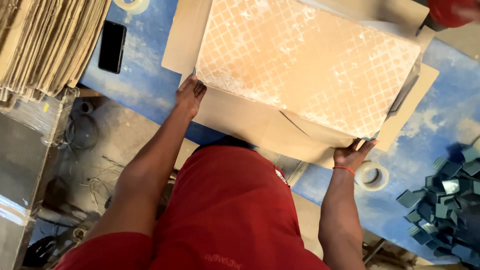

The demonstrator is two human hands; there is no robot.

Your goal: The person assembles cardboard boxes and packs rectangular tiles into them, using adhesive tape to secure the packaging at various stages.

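A large orange tile [305,65] with a white grid pattern on its back lies on flattened brown cardboard [240,120] on a blue table [145,80]. My left hand [190,95] grips the tile's near left corner. My right hand [352,154], with an orange band on the wrist, holds the tile's near right corner at the cardboard's edge. Both arms reach out from my red shirt.
A black phone [111,46] lies at the table's left, beside a stack of folded cardboard [45,45]. A tape roll [372,176] sits by my right wrist, another tape roll [131,5] at the far left. Several dark blue corner pieces [445,205] pile at right. Another person's red sleeve [452,11] shows top right.
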